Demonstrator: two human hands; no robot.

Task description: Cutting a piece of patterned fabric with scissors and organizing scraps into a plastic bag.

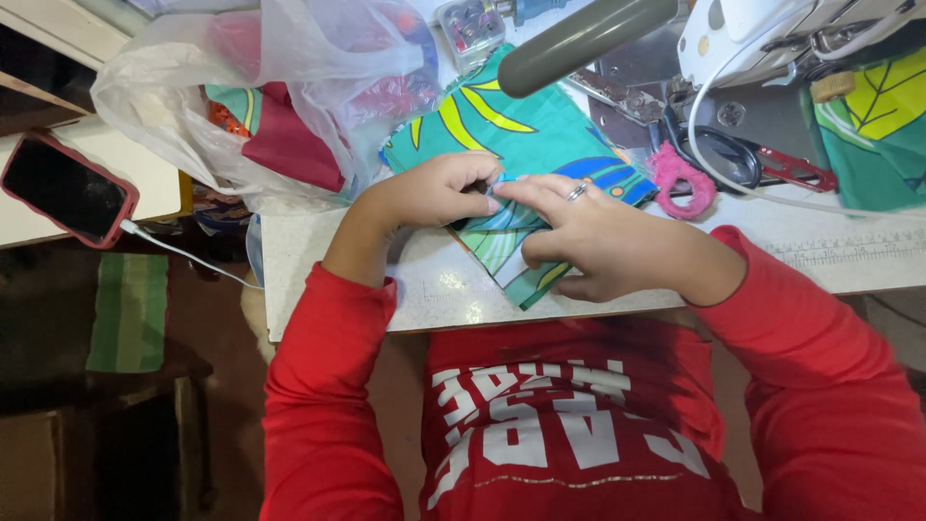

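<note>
Near the front edge of the desk [434,289]: green leafy cloth [521,135], soft, light, floppy, probably best pinched at its folded edge. Left hand [434,193] and right hand [598,236] both pinching that fold. Scissors [733,159] farther back.

A single view, from a camera worn on the person's head, looks almost straight down and close over the near edge of the white work table [434,289]. The person's red-sleeved chest fills the bottom of the frame, with the table running across the middle. At the far right the sewing machine [772,39] is cut off by the top edge. To the left the view spills past the table to a phone [66,188] on a side surface and the dark floor.
</note>
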